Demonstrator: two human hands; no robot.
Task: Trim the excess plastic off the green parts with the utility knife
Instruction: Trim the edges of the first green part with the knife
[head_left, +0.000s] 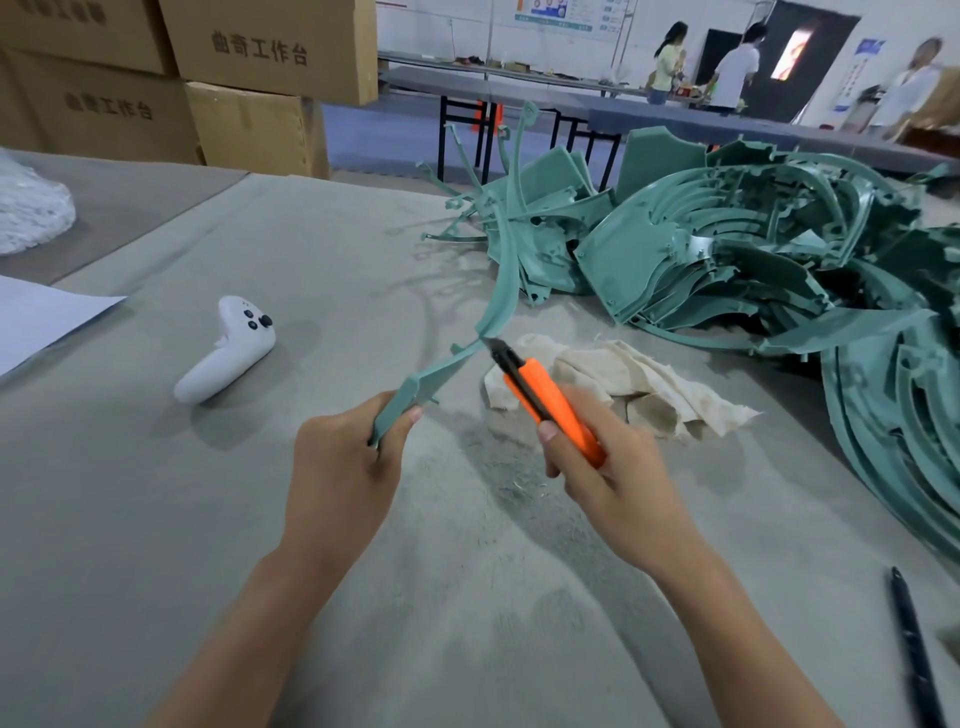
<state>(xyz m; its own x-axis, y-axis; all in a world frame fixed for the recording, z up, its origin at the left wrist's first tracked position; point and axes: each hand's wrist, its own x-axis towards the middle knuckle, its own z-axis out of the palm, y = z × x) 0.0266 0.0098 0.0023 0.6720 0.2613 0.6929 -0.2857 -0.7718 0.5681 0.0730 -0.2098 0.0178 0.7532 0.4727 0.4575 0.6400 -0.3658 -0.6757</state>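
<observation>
my left hand (340, 457) gripped the green part (457, 358) | my right hand (618, 478) gripped the utility knife (550, 402) | blade tip touched the part

Factory workshop: stacked cardboard boxes (218, 78), long worktables (571, 98), heaped green parts (753, 249).

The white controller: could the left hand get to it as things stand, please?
Probably yes: only bare table lies between the left hand and the white controller, though that hand is gripping the green part.
</observation>
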